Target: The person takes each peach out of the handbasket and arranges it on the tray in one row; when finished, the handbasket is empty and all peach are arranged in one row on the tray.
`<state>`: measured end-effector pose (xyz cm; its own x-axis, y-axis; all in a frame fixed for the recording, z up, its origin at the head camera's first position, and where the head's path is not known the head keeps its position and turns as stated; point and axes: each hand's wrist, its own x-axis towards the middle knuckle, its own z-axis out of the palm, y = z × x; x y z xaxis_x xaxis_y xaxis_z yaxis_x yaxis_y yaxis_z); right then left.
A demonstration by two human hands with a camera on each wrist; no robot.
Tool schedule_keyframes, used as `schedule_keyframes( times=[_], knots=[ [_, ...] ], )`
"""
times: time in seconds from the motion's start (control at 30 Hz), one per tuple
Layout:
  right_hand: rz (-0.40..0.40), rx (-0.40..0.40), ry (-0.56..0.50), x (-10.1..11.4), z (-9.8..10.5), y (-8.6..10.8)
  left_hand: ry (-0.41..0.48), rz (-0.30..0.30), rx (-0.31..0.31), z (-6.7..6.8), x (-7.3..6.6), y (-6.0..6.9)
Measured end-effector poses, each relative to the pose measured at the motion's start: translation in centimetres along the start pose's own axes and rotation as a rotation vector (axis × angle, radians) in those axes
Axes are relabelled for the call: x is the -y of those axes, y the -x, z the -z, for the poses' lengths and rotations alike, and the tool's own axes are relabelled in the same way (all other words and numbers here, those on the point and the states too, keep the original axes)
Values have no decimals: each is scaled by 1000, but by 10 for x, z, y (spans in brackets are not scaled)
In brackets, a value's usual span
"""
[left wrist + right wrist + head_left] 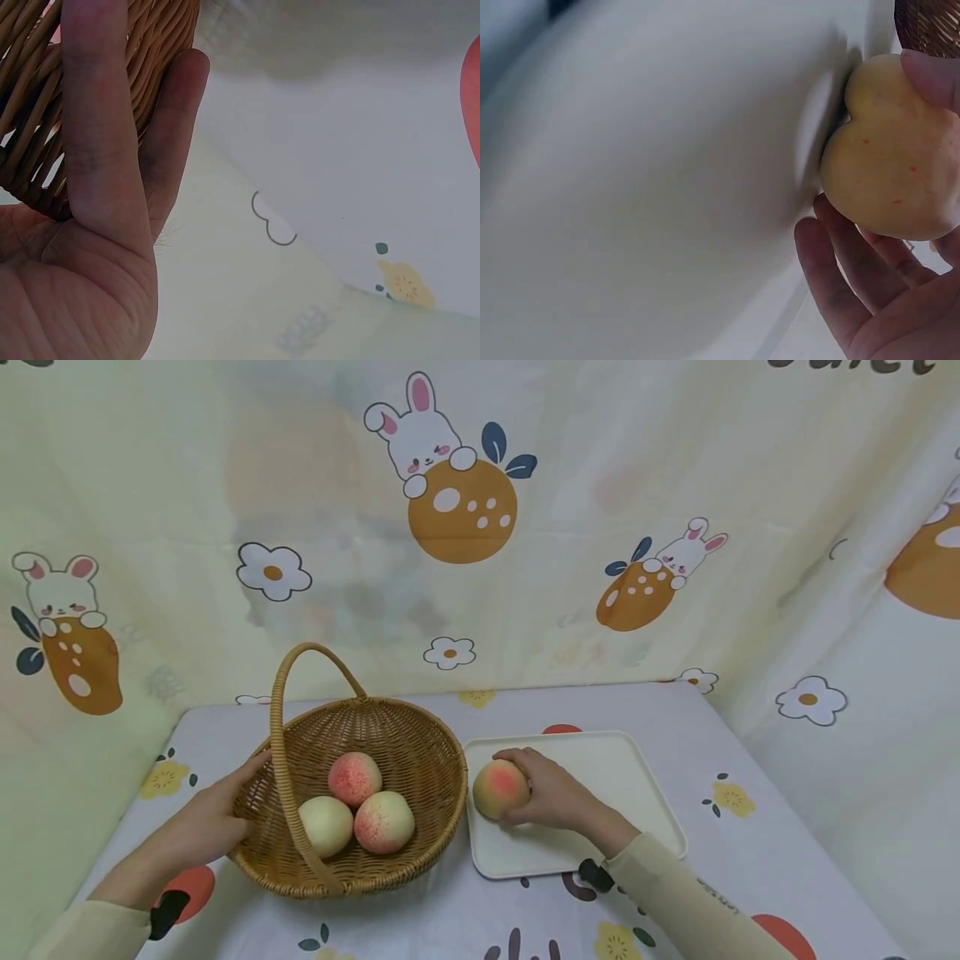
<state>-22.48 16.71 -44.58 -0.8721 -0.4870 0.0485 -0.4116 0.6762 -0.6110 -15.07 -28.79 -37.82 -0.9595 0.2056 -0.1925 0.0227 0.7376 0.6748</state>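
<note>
tan wicker is being pressed at the left edge of the basket [412, 739] by the left hand [204, 822], whose fingers are being laid fairly straight along the outer weave rather than wrapped round anything, presumably so that the basket is being stopped from tipping or sliding. just to the right of the basket, a white tray [600, 777] is being supported by the patterned cloth [420, 910]. at the tray's near-basket side, a held peach [495, 793] is being clamped between the thumb and fingers of the right hand [553, 795], a grasp seemingly being used because a round fruit is easily rolled; whether any gap is being left beneath it cannot be told. inside the basket, a redder peach [355, 779], a paler peach [328, 827] and a speckled peach [385, 822] are being cradled close together, probably because they are being guided inward by the sloping walls. over the basket's left part, the handle [278, 752] is being held up in an arch by its own stiffness, and the paler peach is being partly covered by it.
</note>
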Motion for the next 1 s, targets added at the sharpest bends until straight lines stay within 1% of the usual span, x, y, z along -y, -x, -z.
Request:
schedule_keyframes(
  times=[0.17,0.23,0.3,0.37,0.47,0.53,0.57,0.6,0.7,0.8,0.87,1.0],
  knots=[
    [-16,17,-9,4,-1,0,-16,0,-5,1,-1,0],
    [-23,27,-23,7,3,0,-9,5,-4,1,-2,0],
    [-13,16,-56,12,11,-1,1,9,-2,1,-2,0],
    [14,-27,-109,22,21,-5,7,6,-3,1,-3,1],
    [96,-120,-196,44,35,-15,15,9,-6,2,-2,1],
    [150,-152,-251,61,40,-23,15,12,-7,2,-2,2],
    [172,-156,-275,69,42,-27,15,15,-6,2,-1,2],
    [191,-151,-302,77,43,-31,15,17,-6,2,-1,2],
    [212,-107,-371,97,40,-41,7,18,-5,2,0,3],
    [218,-51,-393,111,30,-49,2,10,-8,1,1,2],
    [217,-6,-376,117,22,-52,4,3,-10,0,1,2],
    [217,83,-271,125,5,-56,-2,-13,-14,0,0,1]
  ],
)
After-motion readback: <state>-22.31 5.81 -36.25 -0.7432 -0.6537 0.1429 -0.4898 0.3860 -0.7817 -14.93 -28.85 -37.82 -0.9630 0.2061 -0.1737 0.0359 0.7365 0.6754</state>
